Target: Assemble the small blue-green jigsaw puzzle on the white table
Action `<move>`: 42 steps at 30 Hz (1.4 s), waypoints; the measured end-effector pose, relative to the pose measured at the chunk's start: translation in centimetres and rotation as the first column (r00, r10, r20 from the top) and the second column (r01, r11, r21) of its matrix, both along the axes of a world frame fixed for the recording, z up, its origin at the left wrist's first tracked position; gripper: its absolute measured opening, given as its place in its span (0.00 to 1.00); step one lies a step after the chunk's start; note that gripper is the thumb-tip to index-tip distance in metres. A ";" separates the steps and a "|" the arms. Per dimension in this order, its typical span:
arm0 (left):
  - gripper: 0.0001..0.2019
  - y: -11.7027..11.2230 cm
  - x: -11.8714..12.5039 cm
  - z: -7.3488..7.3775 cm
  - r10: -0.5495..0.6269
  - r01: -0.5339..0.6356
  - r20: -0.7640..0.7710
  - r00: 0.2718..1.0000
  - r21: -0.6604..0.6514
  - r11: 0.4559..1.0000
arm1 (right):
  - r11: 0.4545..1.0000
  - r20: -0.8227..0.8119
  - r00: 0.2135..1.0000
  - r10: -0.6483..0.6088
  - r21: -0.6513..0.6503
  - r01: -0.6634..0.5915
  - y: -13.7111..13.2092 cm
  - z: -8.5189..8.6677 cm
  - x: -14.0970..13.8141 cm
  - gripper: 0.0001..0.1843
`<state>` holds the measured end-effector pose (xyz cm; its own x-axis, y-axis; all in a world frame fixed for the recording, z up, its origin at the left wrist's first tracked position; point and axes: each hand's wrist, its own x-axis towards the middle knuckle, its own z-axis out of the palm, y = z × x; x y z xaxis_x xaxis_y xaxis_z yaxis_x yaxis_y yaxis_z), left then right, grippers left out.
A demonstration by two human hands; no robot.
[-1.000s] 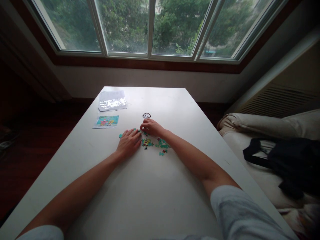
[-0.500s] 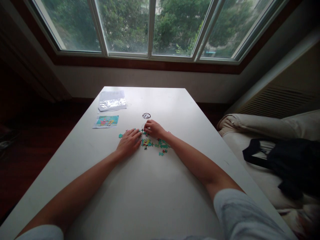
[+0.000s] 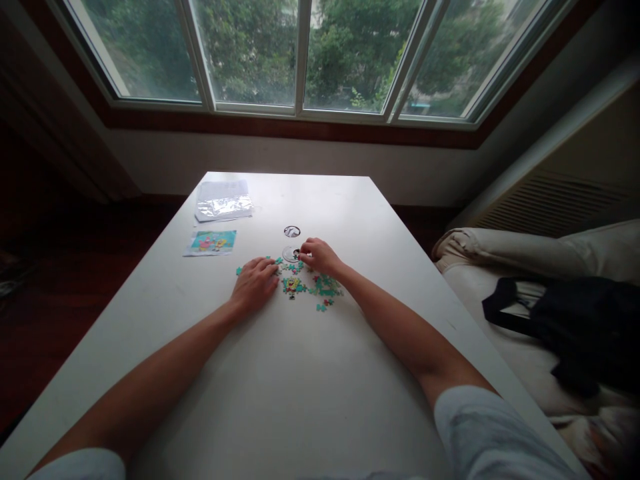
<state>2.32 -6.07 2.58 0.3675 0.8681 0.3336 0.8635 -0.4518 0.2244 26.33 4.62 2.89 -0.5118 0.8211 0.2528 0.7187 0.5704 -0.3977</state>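
White and faintly glossy, a long surface (image 3: 305, 387) ran toward a window (image 3: 350, 60) with leafy trees behind its glass. To the right, a cream sofa (image 3: 525, 373) carried a dark fabric bag (image 3: 590, 327). On the surface's far left lay a shiny, crinkled plastic packet (image 3: 223, 203); nearer lay a flat printed picture (image 3: 214, 241), mostly turquoise. A dark-rimmed round item (image 3: 292, 231) sat beyond the hands, and a paler disc (image 3: 289, 254) just nearer, its right edge hidden by fingers.

Small knobbed puzzle pieces (image 3: 326, 288), mainly green with red bits, were scattered between and below the hands, around a yellow-faced cluster (image 3: 293, 285). The left hand (image 3: 255, 281) rested palm down, fingers extended and slightly spread, covering some pieces. The right hand (image 3: 320, 256) curled its fingers at the paler disc; whether that grip pinched anything, I could not tell.
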 end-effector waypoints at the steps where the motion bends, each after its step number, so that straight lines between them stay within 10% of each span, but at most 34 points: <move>1: 0.16 0.0 0.0 0.1 0.001 -0.001 0.002 1.000 0.002 1.000 | 1.000 0.021 1.000 -0.006 -0.006 0.006 0.0 0.0 0.1 0.07; 27: 0.12 0.9 -1.3 0.1 0.203 -0.204 0.086 0.975 0.003 0.979 | 0.985 0.005 0.986 0.167 0.050 -0.167 -2.1 0.0 -2.6 0.08; 42: 0.13 -0.1 0.1 0.2 -0.148 0.148 0.061 0.987 0.006 0.989 | 0.995 -0.018 0.995 0.097 0.005 -0.097 -5.5 0.2 7.1 0.09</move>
<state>2.42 -6.14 2.79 0.4706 0.8052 0.3608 0.7720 -0.5737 0.2735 33.44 -0.85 3.14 -0.5842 0.7667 0.2662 0.6525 0.6388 -0.4077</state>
